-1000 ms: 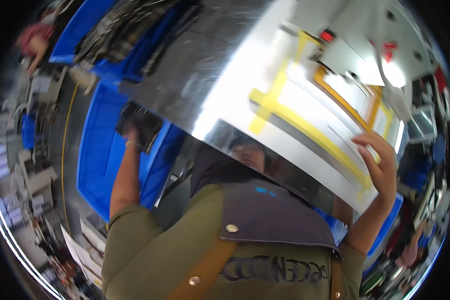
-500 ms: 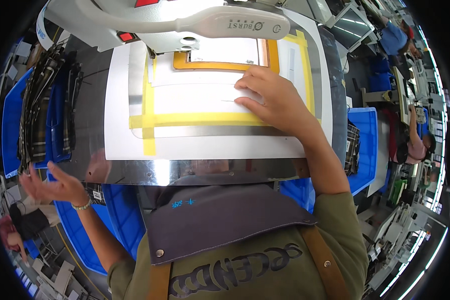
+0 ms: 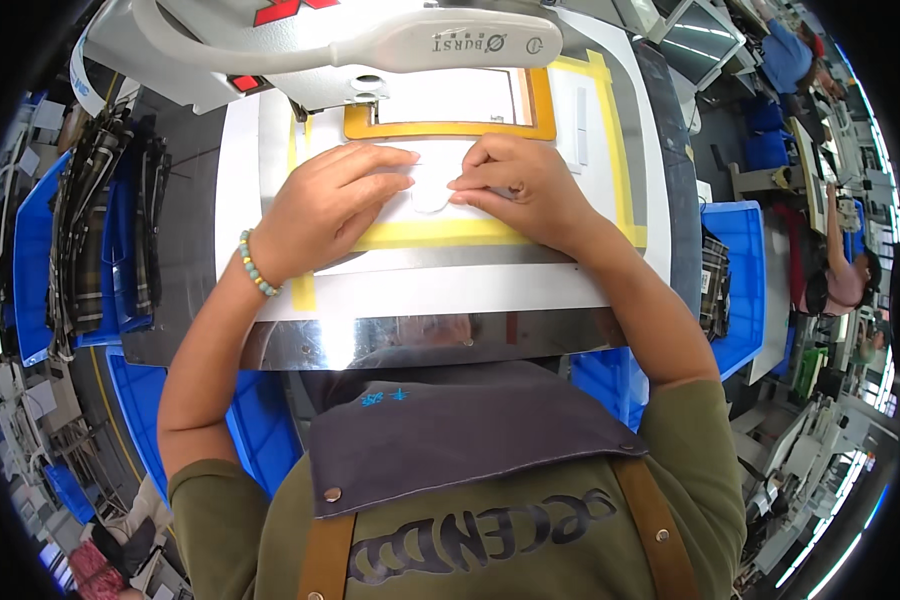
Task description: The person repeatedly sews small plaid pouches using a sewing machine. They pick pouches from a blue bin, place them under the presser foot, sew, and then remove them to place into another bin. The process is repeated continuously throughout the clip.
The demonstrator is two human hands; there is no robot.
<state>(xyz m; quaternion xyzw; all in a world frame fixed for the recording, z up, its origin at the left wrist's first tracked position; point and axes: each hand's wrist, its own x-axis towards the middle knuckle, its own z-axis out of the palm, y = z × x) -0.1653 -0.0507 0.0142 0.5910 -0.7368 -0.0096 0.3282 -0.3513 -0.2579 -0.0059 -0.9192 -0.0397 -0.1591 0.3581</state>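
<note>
My left hand (image 3: 322,208) and my right hand (image 3: 523,189) both rest flat on a white work plate (image 3: 440,290) marked with yellow tape. Their fingertips meet on a small white fabric piece (image 3: 430,193), pressing it down just below an orange rectangular frame (image 3: 448,128). A beaded bracelet circles my left wrist. Above the frame hangs the white head of a sewing machine (image 3: 370,45). The plate lies on a shiny metal table (image 3: 420,338).
A blue bin (image 3: 90,240) at the left holds stacked plaid fabric pieces. Another blue bin (image 3: 735,290) with dark plaid cloth stands at the right. More blue bins sit under the table edge. Other people work at stations at the far right.
My left hand has come up from the left bin side onto the plate. Both hands now press the white piece together; before, only the right hand lay on the plate.
</note>
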